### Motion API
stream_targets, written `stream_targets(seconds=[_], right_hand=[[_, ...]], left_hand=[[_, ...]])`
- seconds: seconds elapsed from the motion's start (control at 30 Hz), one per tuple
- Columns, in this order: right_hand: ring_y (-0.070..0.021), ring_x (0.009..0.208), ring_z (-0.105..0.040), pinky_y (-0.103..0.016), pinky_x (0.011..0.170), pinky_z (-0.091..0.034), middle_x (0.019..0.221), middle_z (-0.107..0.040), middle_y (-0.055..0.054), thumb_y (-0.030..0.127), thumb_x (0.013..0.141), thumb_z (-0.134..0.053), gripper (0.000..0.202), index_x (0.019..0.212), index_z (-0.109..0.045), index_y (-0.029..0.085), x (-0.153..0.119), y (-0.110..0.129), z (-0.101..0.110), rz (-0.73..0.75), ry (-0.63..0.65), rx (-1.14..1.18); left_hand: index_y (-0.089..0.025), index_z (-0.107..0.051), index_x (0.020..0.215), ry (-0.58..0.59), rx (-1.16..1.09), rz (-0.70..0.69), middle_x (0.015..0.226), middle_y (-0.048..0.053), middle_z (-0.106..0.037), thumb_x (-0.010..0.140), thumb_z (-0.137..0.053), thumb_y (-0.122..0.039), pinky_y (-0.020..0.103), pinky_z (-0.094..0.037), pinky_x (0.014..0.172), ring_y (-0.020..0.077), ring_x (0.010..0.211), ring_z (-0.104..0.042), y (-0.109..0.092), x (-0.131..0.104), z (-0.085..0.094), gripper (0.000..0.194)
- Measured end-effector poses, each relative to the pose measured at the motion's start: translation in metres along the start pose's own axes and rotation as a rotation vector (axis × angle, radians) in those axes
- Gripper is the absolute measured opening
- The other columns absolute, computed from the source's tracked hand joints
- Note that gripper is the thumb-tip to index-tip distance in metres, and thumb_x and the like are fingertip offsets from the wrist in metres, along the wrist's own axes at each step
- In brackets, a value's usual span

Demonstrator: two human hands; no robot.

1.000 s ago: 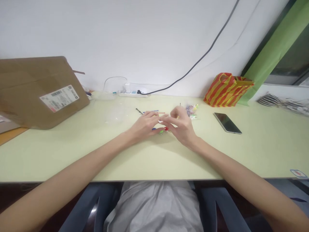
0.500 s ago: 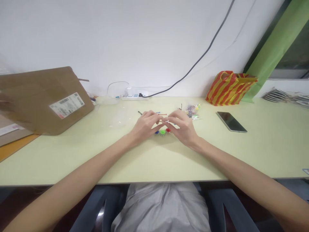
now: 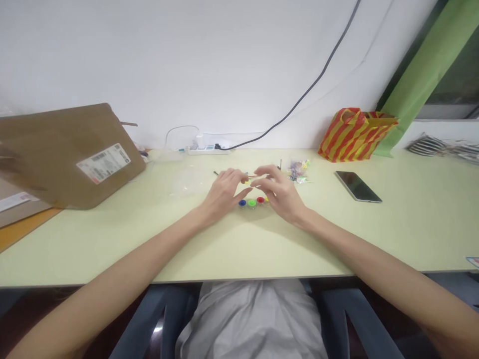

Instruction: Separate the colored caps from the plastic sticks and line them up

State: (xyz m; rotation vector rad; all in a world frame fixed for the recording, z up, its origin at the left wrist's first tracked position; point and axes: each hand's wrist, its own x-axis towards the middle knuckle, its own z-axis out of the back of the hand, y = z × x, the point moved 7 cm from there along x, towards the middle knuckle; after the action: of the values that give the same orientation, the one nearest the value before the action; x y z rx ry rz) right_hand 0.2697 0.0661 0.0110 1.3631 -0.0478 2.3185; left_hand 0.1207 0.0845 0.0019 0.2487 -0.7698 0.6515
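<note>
My left hand [image 3: 223, 193] hovers over the table with its thumb and fingers apart, and nothing shows between them. Facing it, my right hand [image 3: 280, 195] has its fingers spread and curved, with the fingertips close to those of the left. Just below the hands stand a blue round piece [image 3: 242, 203], a green round piece [image 3: 252, 203] and a red round piece [image 3: 260, 200] in a row. A yellow one is partly covered by my right hand. Behind the fingers a thin red stick [image 3: 253, 176] shows in part.
A small clear bag of colourful bits [image 3: 298, 170] lies behind my right hand. Further right are a phone [image 3: 358, 186] and a striped bag [image 3: 355, 135]. A cardboard box [image 3: 71, 159] leans at left. A power strip [image 3: 209, 151] with a black cable sits by the wall.
My fingertips have moved apart from a small white piece they were pinching between them. More of the row of coloured pieces now shows below the hands.
</note>
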Motion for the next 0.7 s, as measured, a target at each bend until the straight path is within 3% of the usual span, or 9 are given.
stream_targets(seconds=[0.23, 0.5, 0.7], right_hand=[[-0.0199, 0.113, -0.065, -0.035, 0.082, -0.061, 0.131, -0.054, -0.010, 0.003, 0.098, -0.040, 0.038, 0.109, -0.068, 0.025, -0.003, 0.006, -0.012, -0.002, 0.127, 0.103], [-0.0180, 0.097, -0.070, -0.033, 0.075, -0.060, 0.126, -0.057, -0.011, 0.011, 0.101, -0.046, 0.025, 0.108, -0.067, 0.024, -0.004, 0.007, -0.014, -0.021, 0.176, 0.075], [-0.0163, 0.089, -0.067, -0.033, 0.075, -0.056, 0.126, -0.059, -0.012, 0.013, 0.101, -0.047, 0.018, 0.106, -0.062, 0.022, -0.003, 0.010, -0.016, 0.008, 0.199, 0.020]], left_hand=[[-0.019, -0.051, 0.126, 0.034, -0.007, -0.009, 0.111, 0.010, -0.067, 0.105, -0.048, -0.033, 0.040, -0.044, 0.090, 0.0252, 0.105, -0.060, 0.003, -0.001, -0.005, 0.025], [-0.019, -0.058, 0.119, 0.096, -0.026, -0.055, 0.102, 0.010, -0.067, 0.103, -0.046, -0.026, 0.040, -0.043, 0.086, 0.0260, 0.097, -0.058, 0.002, -0.001, -0.007, 0.022], [-0.019, -0.053, 0.131, 0.111, -0.026, -0.085, 0.109, 0.011, -0.065, 0.101, -0.046, -0.021, 0.040, -0.044, 0.086, 0.0268, 0.100, -0.058, -0.003, -0.001, -0.007, 0.031]])
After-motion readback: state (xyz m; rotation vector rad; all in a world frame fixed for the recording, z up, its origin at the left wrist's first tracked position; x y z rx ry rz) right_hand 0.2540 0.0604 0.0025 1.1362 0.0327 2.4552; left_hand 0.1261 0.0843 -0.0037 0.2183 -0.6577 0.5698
